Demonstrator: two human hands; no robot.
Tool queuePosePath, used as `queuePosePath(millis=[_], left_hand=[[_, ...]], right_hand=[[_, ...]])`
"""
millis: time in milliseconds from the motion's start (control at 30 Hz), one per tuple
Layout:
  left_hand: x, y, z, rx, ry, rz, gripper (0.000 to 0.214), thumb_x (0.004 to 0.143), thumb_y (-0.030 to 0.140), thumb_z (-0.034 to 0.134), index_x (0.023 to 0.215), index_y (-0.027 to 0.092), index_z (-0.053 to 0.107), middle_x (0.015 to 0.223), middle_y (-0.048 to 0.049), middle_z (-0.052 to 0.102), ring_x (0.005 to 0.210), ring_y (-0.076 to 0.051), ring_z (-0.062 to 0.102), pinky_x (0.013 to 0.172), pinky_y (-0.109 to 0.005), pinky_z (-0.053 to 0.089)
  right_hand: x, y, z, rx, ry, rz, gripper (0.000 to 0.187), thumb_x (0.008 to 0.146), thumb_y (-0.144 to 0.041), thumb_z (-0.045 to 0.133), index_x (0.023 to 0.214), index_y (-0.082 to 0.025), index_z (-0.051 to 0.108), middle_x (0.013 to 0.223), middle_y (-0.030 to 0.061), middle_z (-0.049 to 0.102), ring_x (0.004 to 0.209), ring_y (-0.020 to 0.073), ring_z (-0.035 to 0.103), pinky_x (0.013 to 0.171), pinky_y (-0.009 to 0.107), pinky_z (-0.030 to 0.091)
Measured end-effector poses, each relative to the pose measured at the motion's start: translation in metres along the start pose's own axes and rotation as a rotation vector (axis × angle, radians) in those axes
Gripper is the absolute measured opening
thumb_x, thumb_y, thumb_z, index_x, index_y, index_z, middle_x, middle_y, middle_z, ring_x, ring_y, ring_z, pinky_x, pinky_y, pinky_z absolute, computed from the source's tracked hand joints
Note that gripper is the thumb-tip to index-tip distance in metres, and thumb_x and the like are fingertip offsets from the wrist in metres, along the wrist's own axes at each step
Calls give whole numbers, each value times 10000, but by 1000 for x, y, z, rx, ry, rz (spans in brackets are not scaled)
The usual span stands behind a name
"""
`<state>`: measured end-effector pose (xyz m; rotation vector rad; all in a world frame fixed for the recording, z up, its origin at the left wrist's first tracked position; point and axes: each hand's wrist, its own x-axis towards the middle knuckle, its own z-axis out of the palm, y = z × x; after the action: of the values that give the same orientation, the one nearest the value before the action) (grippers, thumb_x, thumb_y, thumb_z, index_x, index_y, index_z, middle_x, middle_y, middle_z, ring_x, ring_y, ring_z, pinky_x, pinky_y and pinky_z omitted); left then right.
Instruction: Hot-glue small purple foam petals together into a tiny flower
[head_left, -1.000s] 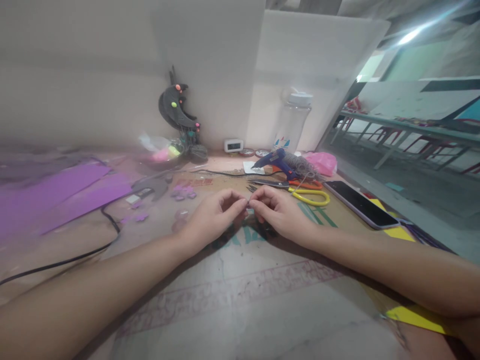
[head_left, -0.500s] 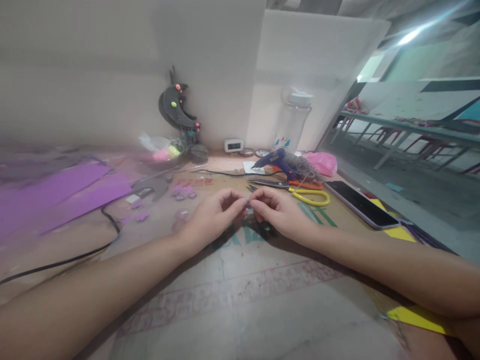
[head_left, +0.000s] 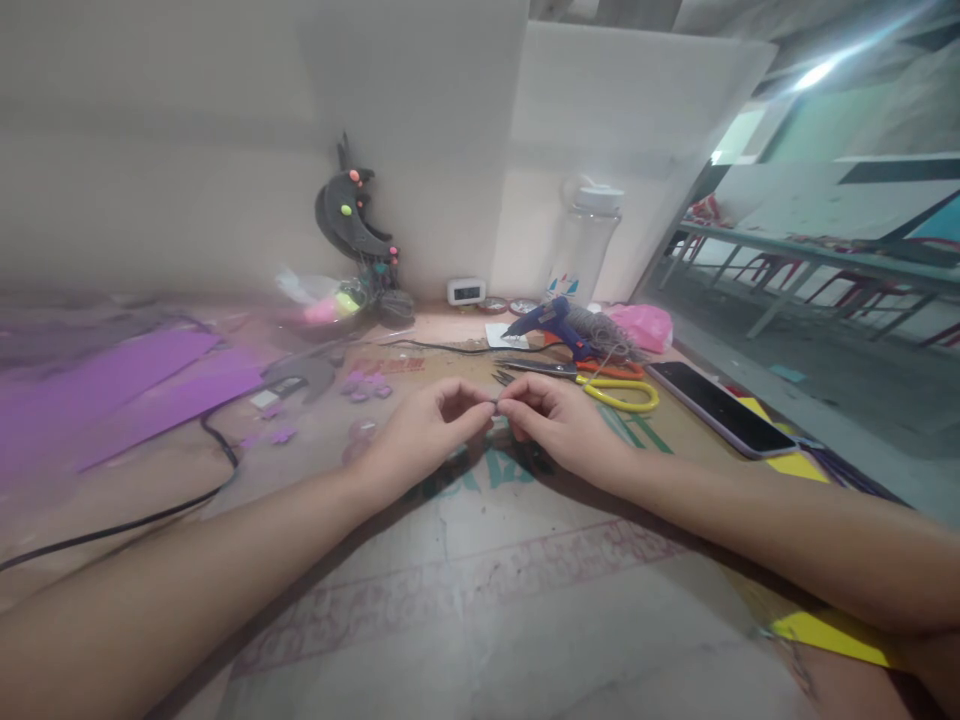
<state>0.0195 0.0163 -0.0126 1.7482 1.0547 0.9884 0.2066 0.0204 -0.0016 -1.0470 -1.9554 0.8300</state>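
My left hand (head_left: 442, 425) and my right hand (head_left: 559, 425) meet fingertip to fingertip over the middle of the cardboard work surface (head_left: 480, 620). Thumb and forefinger are pinched together on each hand. Whatever sits between the fingertips is tiny and mostly hidden, so I cannot make it out. Just beyond my right hand lie scissors with yellow handles (head_left: 626, 398) and a blue glue gun (head_left: 551, 322). Small purple paper flowers (head_left: 367, 385) rest beyond my left hand.
Purple sheets (head_left: 165, 375) and a black cord (head_left: 135, 525) lie at the left. A phone (head_left: 724, 408) is at the right over yellow paper (head_left: 832, 640). At the back stand a dark crescent ornament (head_left: 341, 220), a small clock (head_left: 466, 291) and a clear bottle (head_left: 589, 245).
Both hands stay in nearly the same place, fingertips still pinched together, with only slight finger movement. The whole view has shifted a touch.
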Motion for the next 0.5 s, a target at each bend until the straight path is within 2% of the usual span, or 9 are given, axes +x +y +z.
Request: queuePosePath(millis=[67, 133, 267, 333, 400, 500], left_hand=[[0, 0, 0, 10, 0, 5, 204, 842, 371, 566, 842, 169, 594, 701, -9, 645, 621, -131, 587, 582, -239, 447], [1, -1, 0, 16, 6, 22, 200, 845, 366, 564, 845, 170, 603, 702, -6, 641, 623, -123, 577, 586, -234, 441], [3, -1, 0, 35, 25, 30, 232, 847, 391, 561, 883, 172, 629, 721, -11, 645, 629, -124, 566, 587, -235, 432], [3, -2, -1, 47, 32, 30, 248, 846, 404, 560, 892, 171, 633, 723, -14, 643, 636, -130, 568, 593, -242, 436], [3, -3, -1, 52, 37, 27, 251, 844, 402, 560, 902, 169, 631, 725, -17, 644, 645, -136, 574, 607, -250, 443], [3, -4, -1, 46, 44, 9, 247, 838, 397, 564, 906, 167, 624, 743, -26, 657, 653, -142, 586, 624, -259, 453]], right_hand=[[1, 2, -1, -74, 3, -14, 247, 902, -334, 501, 728, -172, 569, 612, -24, 540, 561, 100, 485, 544, 229, 379], [1, 5, -2, -96, 9, -31, 295, 936, -353, 440, 757, -170, 586, 652, -8, 561, 594, 108, 499, 574, 238, 394], [2, 11, -1, -24, 49, -54, 262, 949, -366, 417, 1069, -189, 568, 834, 21, 601, 660, 122, 527, 606, 253, 421], [3, 13, -2, -40, 84, -74, 270, 936, -349, 445, 1135, -190, 536, 928, 41, 593, 701, 128, 530, 626, 260, 432], [5, 14, -4, -66, 135, -102, 260, 918, -322, 479, 1135, -189, 533, 966, 50, 576, 743, 135, 532, 646, 264, 439], [8, 17, -7, -90, 203, -121, 155, 887, -290, 528, 997, -185, 559, 894, 32, 561, 757, 139, 531, 658, 264, 436]])
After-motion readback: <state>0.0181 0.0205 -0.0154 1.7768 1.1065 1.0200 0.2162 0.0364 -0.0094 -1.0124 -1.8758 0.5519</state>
